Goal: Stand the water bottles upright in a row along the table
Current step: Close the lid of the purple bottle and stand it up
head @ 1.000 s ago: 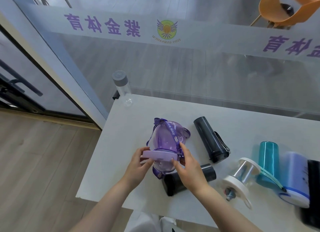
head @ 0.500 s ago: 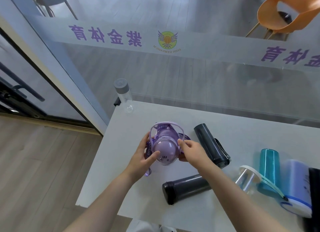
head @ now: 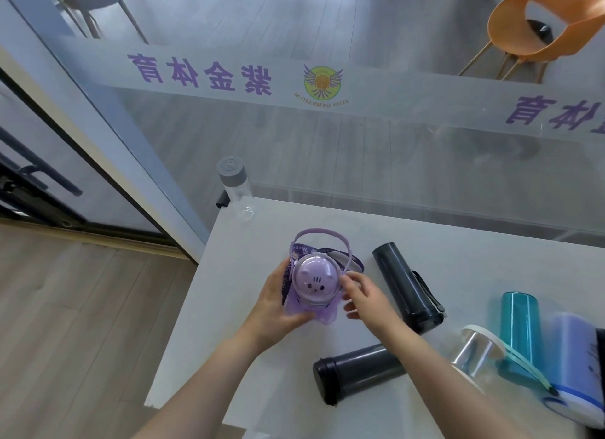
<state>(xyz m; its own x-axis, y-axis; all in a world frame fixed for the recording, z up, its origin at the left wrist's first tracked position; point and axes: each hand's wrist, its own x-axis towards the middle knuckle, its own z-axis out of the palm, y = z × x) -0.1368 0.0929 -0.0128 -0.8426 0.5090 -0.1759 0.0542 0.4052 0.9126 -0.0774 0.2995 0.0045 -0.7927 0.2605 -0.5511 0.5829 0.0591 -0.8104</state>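
A purple bottle (head: 313, 283) with a cat-face dome lid and a hoop handle stands upright on the white table (head: 474, 268). My left hand (head: 278, 304) grips its left side and base. My right hand (head: 365, 296) touches its right side with fingers spread. A clear bottle (head: 236, 190) with a grey cap stands upright at the table's far left corner. Lying on their sides are two black bottles (head: 406, 286) (head: 357, 373), a clear bottle with white ends (head: 474, 357), a teal bottle (head: 519, 327) and a pale blue bottle (head: 576, 360).
A glass wall with purple lettering (head: 203, 72) runs just behind the table. An orange chair (head: 537, 23) stands beyond the glass. The table's left edge (head: 183, 307) drops to a wooden floor. A door frame (head: 98, 137) rises at the left.
The purple bottle has been turned from lying tilted in both hands to standing upright on the table. My right hand has loosened to a light touch on its side.
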